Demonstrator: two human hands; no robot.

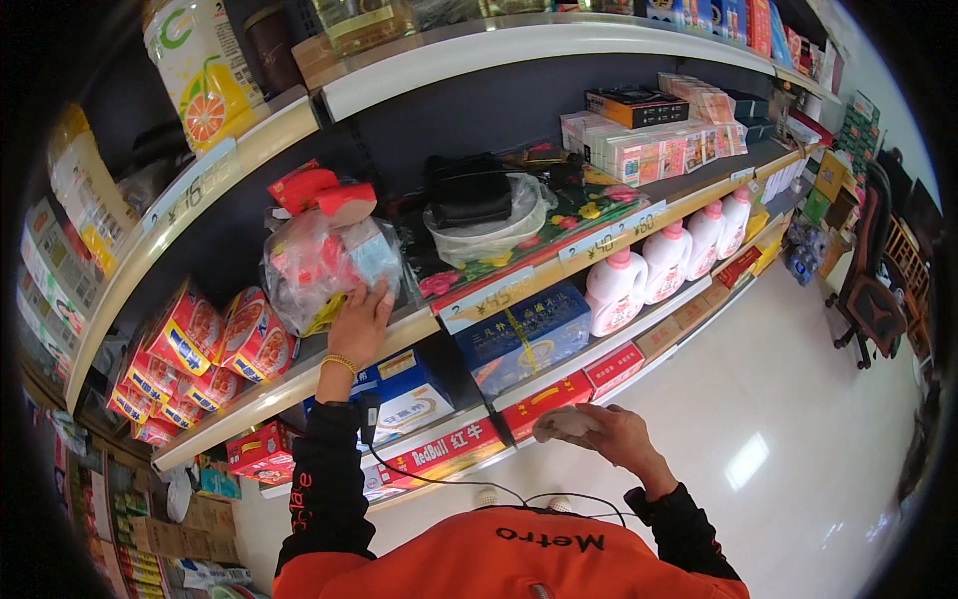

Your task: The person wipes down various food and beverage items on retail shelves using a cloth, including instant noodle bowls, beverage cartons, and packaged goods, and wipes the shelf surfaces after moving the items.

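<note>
My left hand (361, 320) rests with its fingers on the front of a clear plastic bag (299, 254) of mixed packets on the middle shelf; whether it grips the bag cannot be told. Red packets (329, 196) lie on top of the bag. In front of the lower shelf, my right hand (625, 442) holds a crumpled greyish cloth (565, 424). To the right of the bag, a white basin (490, 236) lined with plastic holds a black item (468, 191) and stands on a flowered sheet (591, 210).
Instant noodle tubs (183, 329) are stacked left of the bag. Pink-capped white detergent bottles (617, 292) and blue boxes (524, 337) stand below. Bundled paper packs (651, 150) sit at the far right. A thin black cable (449, 481) crosses before my body. An office chair (861, 284) stands at right.
</note>
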